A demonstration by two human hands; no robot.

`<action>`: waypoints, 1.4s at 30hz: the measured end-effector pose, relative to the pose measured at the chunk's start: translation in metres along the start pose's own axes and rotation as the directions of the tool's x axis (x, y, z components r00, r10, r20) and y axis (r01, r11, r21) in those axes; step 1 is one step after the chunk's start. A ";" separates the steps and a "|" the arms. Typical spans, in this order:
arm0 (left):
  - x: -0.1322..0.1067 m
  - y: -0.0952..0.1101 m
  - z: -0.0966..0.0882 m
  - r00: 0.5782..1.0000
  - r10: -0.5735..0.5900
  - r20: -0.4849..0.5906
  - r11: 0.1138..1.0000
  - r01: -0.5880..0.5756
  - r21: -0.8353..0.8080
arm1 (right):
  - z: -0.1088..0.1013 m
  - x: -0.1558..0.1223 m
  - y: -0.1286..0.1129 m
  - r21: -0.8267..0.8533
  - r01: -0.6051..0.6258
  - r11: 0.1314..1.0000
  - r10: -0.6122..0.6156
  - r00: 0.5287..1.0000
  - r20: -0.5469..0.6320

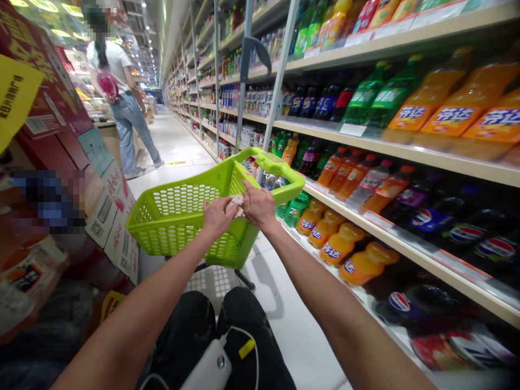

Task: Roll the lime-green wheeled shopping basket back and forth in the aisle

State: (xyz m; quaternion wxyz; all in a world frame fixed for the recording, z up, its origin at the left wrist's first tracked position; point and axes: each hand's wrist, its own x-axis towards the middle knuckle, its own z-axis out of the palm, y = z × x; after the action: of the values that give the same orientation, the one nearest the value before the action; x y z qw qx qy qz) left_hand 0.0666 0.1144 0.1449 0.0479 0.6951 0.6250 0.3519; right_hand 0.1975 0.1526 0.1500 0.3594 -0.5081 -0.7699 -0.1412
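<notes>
Supermarket aisle [173, 143], pale packet [235, 206] clasped between left grip [217, 216] and right grip [259, 206]

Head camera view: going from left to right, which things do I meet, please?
Yellow hanging sign → red cardboard display boxes → lime-green plastic shopping basket → left hand → right hand → orange Fanta bottles → Pepsi bottles

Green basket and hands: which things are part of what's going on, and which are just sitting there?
Part of it:
left hand
right hand
small pale item
lime-green plastic basket

Just there:
orange Fanta bottles
Pepsi bottles
white power bank
</notes>
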 end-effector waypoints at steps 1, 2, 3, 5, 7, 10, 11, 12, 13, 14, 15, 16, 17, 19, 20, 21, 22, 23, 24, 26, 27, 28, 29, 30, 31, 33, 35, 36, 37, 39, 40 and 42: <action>0.001 0.002 0.002 1.000 0.003 -0.009 0.999 -0.002 0.049 | 0.001 0.000 0.000 -0.015 -0.011 1.000 0.011 1.000 -0.010; 0.003 0.004 0.005 1.000 0.014 -0.018 0.995 -0.012 0.102 | 0.002 0.000 0.000 -0.025 -0.028 0.999 0.027 0.999 -0.025; 0.004 0.007 0.007 0.999 0.029 -0.025 0.988 -0.025 0.152 | 0.001 -0.001 0.000 -0.034 -0.044 0.998 0.043 0.998 -0.035; 0.007 0.012 0.013 0.997 0.065 -0.029 0.974 -0.057 0.220 | 0.001 -0.001 0.000 -0.053 -0.052 0.997 0.050 0.998 -0.033; 0.008 0.017 0.017 0.995 0.096 -0.014 0.966 -0.090 0.241 | 0.001 -0.001 0.000 -0.071 -0.041 0.997 0.040 0.999 -0.020; 0.006 0.014 0.020 0.991 0.135 0.007 0.962 -0.132 0.239 | 0.003 -0.001 0.001 -0.090 -0.012 0.996 0.011 1.000 -0.009; 0.004 0.009 0.020 0.989 0.148 0.006 0.960 -0.145 0.239 | 0.004 -0.002 0.001 -0.095 -0.001 0.996 0.000 1.000 -0.007; 0.001 0.002 0.018 0.987 0.160 0.002 0.958 -0.156 0.242 | 0.005 -0.002 0.001 -0.097 0.009 0.995 -0.010 1.000 -0.006; -0.002 -0.007 0.016 0.985 0.170 -0.002 0.954 -0.165 0.250 | 0.006 -0.002 0.001 -0.097 0.018 0.995 -0.018 1.000 -0.006; -0.006 -0.018 0.013 0.984 0.177 -0.003 0.950 -0.170 0.262 | 0.007 -0.003 0.001 -0.095 0.024 0.995 -0.025 1.000 -0.008; -0.010 -0.029 0.010 0.984 0.176 -0.005 0.946 -0.168 0.278 | 0.007 -0.004 0.000 -0.091 0.031 0.995 -0.031 0.999 -0.008; -0.014 -0.040 0.006 0.986 0.168 -0.007 0.942 -0.158 0.298 | 0.008 -0.004 0.000 -0.086 0.039 0.996 -0.040 0.999 -0.007; -0.018 -0.050 0.003 0.988 0.151 -0.013 0.938 -0.139 0.317 | 0.008 -0.005 0.000 -0.080 0.049 0.996 -0.049 0.999 -0.005; -0.023 -0.062 -0.001 0.993 0.117 -0.025 0.934 -0.101 0.341 | 0.008 -0.007 0.000 -0.067 0.066 0.996 -0.066 0.998 -0.001; -0.024 -0.064 -0.002 0.994 0.104 -0.027 0.935 -0.088 0.344 | 0.008 -0.008 -0.001 -0.061 0.070 0.996 -0.070 0.998 0.001; -0.024 -0.064 -0.002 0.995 0.098 -0.025 0.937 -0.083 0.340 | 0.009 -0.009 -0.001 -0.055 0.071 0.996 -0.071 0.997 0.005; -0.023 -0.061 -0.001 0.995 0.100 -0.018 0.939 -0.089 0.333 | 0.009 -0.010 -0.001 -0.048 0.071 0.996 -0.071 0.997 0.009; -0.022 -0.056 0.001 0.994 0.110 -0.008 0.941 -0.102 0.323 | 0.009 -0.012 -0.001 -0.041 0.073 0.997 -0.072 0.997 0.011; -0.021 -0.051 0.003 0.992 0.125 0.002 0.942 -0.119 0.314 | 0.010 -0.014 -0.001 -0.033 0.078 0.996 -0.077 0.997 0.011; -0.018 -0.041 0.008 0.988 0.156 0.014 0.942 -0.152 0.300 | 0.010 -0.018 -0.001 -0.020 0.100 0.995 -0.100 0.995 0.004; -0.017 -0.038 0.010 0.986 0.169 0.014 0.941 -0.165 0.296 | 0.010 -0.020 -0.001 -0.016 0.113 0.993 -0.113 0.994 0.001; -0.016 -0.037 0.012 0.984 0.180 0.014 0.939 -0.176 0.295 | 0.010 -0.022 0.000 -0.014 0.124 0.992 -0.124 0.992 0.000; -0.016 -0.038 0.012 0.982 0.189 0.011 0.937 -0.184 0.296 | 0.010 -0.023 0.000 -0.012 0.133 0.991 -0.133 0.991 0.003; -0.017 -0.041 0.012 0.980 0.198 0.010 0.936 -0.192 0.297 | 0.009 -0.025 0.001 -0.011 0.140 0.990 -0.140 0.990 0.010; -0.018 -0.047 0.010 0.979 0.205 0.009 0.934 -0.198 0.299 | 0.009 -0.025 0.001 -0.011 0.145 0.989 -0.145 0.989 0.020; -0.022 -0.063 0.003 0.979 0.203 0.010 0.930 -0.196 0.310 | 0.008 -0.026 0.002 -0.010 0.151 0.988 -0.151 0.988 0.041; -0.026 -0.080 -0.006 0.984 0.178 0.010 0.926 -0.171 0.336 | 0.008 -0.025 0.003 -0.010 0.158 0.987 -0.157 0.986 0.055; -0.027 -0.087 -0.011 0.987 0.159 0.010 0.923 -0.152 0.353 | 0.008 -0.025 0.003 -0.010 0.163 0.987 -0.162 0.985 0.057; -0.029 -0.093 -0.015 0.990 0.139 0.010 0.920 -0.133 0.369 | 0.008 -0.024 0.003 -0.009 0.169 0.986 -0.168 0.984 0.057; -0.030 -0.098 -0.020 0.995 0.103 0.008 0.915 -0.098 0.392 | 0.010 -0.023 0.003 -0.007 0.174 0.985 -0.174 0.983 0.052; -0.030 -0.096 -0.021 0.996 0.092 0.008 0.914 -0.087 0.396 | 0.010 -0.023 0.003 -0.006 0.173 0.985 -0.173 0.984 0.050; -0.028 -0.088 -0.018 0.996 0.093 0.014 0.918 -0.091 0.387 | 0.011 -0.023 0.004 -0.006 0.167 0.986 -0.166 0.985 0.053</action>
State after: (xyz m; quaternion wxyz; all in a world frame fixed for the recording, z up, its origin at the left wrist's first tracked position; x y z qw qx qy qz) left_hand -0.0157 0.1013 0.1013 -0.1083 0.7188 0.6488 0.2252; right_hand 0.2019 0.1454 0.1259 0.3235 -0.4473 -0.8181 -0.1612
